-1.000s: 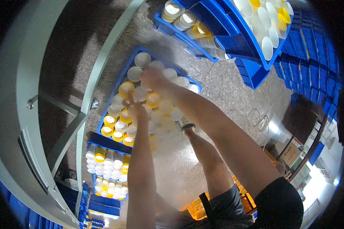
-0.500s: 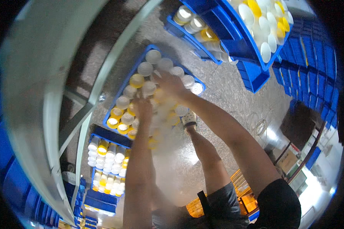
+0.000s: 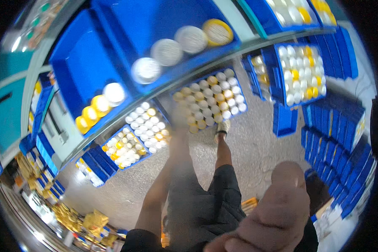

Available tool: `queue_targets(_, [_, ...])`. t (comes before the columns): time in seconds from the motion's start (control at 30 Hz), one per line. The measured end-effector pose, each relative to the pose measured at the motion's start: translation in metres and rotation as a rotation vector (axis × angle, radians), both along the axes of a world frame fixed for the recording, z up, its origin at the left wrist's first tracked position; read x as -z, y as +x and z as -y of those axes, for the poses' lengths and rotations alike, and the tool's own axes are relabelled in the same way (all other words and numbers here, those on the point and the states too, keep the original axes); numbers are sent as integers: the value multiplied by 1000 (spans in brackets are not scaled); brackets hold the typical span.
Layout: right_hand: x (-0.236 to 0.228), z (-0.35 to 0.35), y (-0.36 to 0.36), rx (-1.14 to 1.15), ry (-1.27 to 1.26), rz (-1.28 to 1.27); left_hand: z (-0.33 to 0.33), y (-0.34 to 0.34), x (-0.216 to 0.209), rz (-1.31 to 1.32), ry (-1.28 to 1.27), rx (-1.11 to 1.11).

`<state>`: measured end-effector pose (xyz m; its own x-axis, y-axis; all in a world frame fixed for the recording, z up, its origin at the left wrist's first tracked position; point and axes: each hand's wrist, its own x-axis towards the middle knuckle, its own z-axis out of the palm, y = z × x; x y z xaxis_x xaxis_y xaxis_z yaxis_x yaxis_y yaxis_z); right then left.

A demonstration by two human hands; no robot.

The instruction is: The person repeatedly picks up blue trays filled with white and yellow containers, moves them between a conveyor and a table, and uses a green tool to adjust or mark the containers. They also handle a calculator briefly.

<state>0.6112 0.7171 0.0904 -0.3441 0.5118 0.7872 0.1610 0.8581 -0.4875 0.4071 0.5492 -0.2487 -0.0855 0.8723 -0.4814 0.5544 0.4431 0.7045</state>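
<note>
My left hand [image 3: 178, 115] is smeared by motion at the left side of a blue crate [image 3: 244, 90] on the floor. Rows of round white and yellow containers [image 3: 208, 101] fill that crate. Whether the left fingers touch any of them is not clear. Large and close in the lower right is my right hand [image 3: 277, 210], raised well away from the crate. Its fingers are folded together, with one rounded tip pointing up. Anything inside that hand is hidden from view.
A shelf above the crate carries two blue bins [image 3: 84, 63] with a few white and yellow containers along their front edges. More filled crates [image 3: 124, 147] stand left on the floor. Stacked blue crates [image 3: 336, 138] line the right, near a filled crate [image 3: 302, 75].
Both hands were among the containers in the floor crate. The right hand has come up close, while the left remains by the crate. The view has shifted, bringing the shelf bins in.
</note>
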Motion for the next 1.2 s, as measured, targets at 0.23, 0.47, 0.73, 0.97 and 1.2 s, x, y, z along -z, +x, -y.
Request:
queue_targets(0.23, [1, -15, -109, -92, -194, 211, -37, -153, -126, -598, 586, -438])
queue_targets(0.47, [148, -60, -265, -46, -246, 750, -105, -276, -166, -748, 193, -385])
queue_targets(0.73, [166, -49, -303, 17, -268, 1010, -124, -275, -171, -814, 60, -342])
queue_targets(0.97, [93, -97, -276, -85, -335, 849, -149, -275, -244, -748, 315, -409])
queue_targets(1.2, [55, -191, -170, 89, -21, 714, -239, -209, -279, -547, 555, -365])
